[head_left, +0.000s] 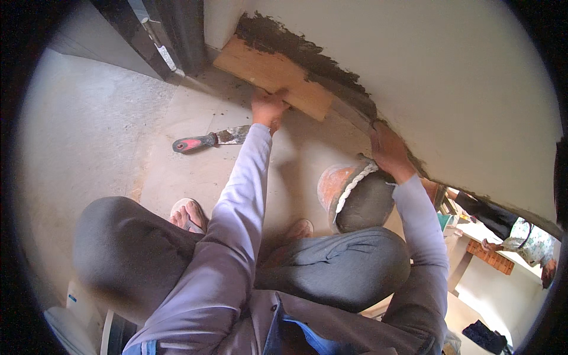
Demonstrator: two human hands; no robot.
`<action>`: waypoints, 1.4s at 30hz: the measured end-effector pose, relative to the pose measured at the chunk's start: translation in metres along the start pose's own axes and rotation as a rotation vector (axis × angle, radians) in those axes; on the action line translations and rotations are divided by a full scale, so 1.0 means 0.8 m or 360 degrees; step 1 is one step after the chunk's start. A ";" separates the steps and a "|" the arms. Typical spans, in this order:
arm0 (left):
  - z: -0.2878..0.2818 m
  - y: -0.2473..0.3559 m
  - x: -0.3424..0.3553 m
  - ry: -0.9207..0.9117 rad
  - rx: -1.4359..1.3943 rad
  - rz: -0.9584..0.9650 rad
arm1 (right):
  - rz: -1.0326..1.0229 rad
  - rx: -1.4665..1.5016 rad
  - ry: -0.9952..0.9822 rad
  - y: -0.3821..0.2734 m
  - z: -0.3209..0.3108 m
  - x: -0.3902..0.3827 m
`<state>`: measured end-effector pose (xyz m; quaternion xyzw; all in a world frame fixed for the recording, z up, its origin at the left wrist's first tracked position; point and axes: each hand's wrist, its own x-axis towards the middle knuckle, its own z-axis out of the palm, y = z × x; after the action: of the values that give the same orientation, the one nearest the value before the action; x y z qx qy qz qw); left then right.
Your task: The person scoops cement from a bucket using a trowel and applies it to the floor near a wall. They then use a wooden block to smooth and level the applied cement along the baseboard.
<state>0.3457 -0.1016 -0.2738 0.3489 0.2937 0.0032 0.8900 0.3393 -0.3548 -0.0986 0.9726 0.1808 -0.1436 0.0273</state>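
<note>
My left hand (269, 108) is closed around the lower edge of a tan, wood-coloured tile (275, 74), which sits along the foot of the wall. Dark wet mortar (296, 47) is smeared on the wall just above the tile. My right hand (390, 151) reaches to the wall's base beyond the tile's right end, by a grey strip; its fingers are partly hidden, and I cannot make out whether they hold anything. Between my arms lies a scraper (204, 142) with a red and black handle. Below my right hand stands an orange tub (337, 183) of grey mortar.
A dark door frame (177, 35) and door stand at the upper left. The pale wall (461, 89) runs along the right side. Through an opening at the right, another person's patterned garment (526, 239) and hand show beside orange bricks (491, 257). My sandalled feet rest on the floor.
</note>
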 end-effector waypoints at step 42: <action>0.003 -0.005 0.004 0.0001 -0.0040 0.0256 | -0.0252 -0.0255 0.0175 -0.056 -0.003 0.030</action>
<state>0.3491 -0.1054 -0.2763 0.3601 0.2650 0.0786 0.8910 0.3451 -0.3044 -0.1032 0.9564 0.2691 -0.0768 0.0836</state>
